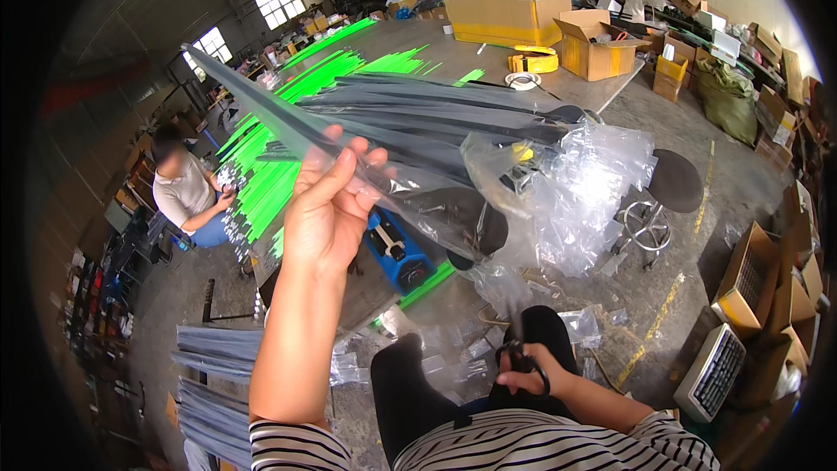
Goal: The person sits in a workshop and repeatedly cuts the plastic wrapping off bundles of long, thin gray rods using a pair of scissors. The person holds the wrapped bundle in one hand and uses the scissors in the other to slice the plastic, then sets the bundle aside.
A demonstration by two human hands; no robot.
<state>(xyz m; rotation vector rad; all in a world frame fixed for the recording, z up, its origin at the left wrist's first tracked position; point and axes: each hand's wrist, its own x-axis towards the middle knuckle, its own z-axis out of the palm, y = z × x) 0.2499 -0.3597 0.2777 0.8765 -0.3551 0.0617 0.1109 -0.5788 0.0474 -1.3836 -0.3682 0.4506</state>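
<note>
My left hand (330,196) is raised in the middle, its fingers closed round a long dark pole in a clear plastic sleeve (253,96). The pole slants from upper left toward a wide, dark, rounded end (458,218) at lower right, where the sleeve hangs loose. Low over my lap, my right hand (536,371) grips scissors (514,353) by their dark handles; the blades are blurred. Beyond my left hand lies a pile of similar grey sleeved poles (418,109), beside a heap of crumpled clear plastic (584,196).
Bright green strips (296,144) spread behind the pile. A blue tool-like box (399,253) stands below my left hand. A person (187,187) sits at far left. A round stool (676,181), cartons (602,44) and plastic scraps (584,324) lie around; more sleeved poles (218,353) are at lower left.
</note>
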